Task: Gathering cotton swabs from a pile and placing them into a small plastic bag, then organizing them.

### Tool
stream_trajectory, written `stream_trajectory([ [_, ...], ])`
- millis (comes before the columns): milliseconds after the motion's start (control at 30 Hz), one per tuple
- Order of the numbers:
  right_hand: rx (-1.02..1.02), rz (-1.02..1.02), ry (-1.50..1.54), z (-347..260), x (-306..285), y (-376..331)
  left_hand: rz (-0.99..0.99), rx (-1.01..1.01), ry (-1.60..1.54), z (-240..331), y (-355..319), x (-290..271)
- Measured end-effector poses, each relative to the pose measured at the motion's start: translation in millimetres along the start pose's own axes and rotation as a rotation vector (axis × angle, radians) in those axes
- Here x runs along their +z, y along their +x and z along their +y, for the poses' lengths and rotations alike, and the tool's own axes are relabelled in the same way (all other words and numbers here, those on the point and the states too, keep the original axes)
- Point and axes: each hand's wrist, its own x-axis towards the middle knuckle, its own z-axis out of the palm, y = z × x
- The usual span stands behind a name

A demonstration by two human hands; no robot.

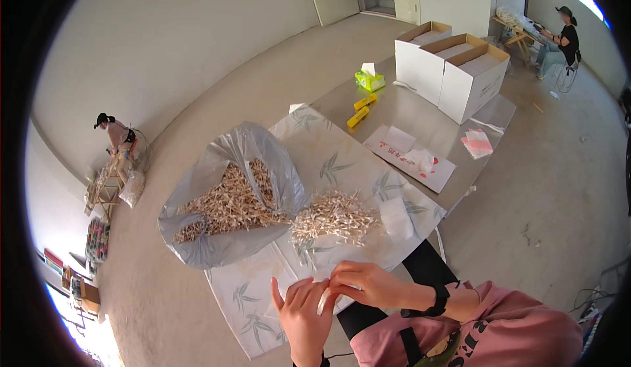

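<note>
Head view has your left hand (306, 316) and right hand (369, 284) pinched together, contents unclear, the swab pile (335, 218) just beyond, presumably for easy reach.

The person wears a dusty-pink shirt (526, 331) of soft, creased fabric, its loose sleeve (496, 301) leaving the right forearm bare. Bold black lettering (470, 341) is printed on the shirt, next to a multicoloured graphic (439, 348) with dark green in it, and a flat black strap (411, 346) crosses the cloth. A black wristband (441, 299) with a protruding tab circles the right wrist; another dark band (325, 362) partly shows at the left wrist, beside a thin black cable (340, 355).
</note>
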Motion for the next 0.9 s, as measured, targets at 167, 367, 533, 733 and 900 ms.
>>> stream_trajectory([
  [167,0.137,-0.053,0.073,-0.3,-1.1,-6.7,-0.010,-0.009,-0.039,-5.6,-6.8,6.5],
  [367,0.222,0.002,0.167,3.2,2.2,-10.1,0.008,-0.014,-0.061,-11.3,-9.8,7.0],
  [533,0.073,0.032,0.009,1.5,-1.1,-11.8,0.025,0.000,-0.070,-0.2,-3.1,5.4],
  [733,0.000,0.006,-0.058,-2.9,-3.9,-12.4,0.069,0.148,0.004,-6.8,-5.1,7.4],
  [900,-0.100,0.035,-0.121,-6.0,-0.8,-16.6,0.094,0.227,-0.015,-11.7,-12.2,9.4],
])
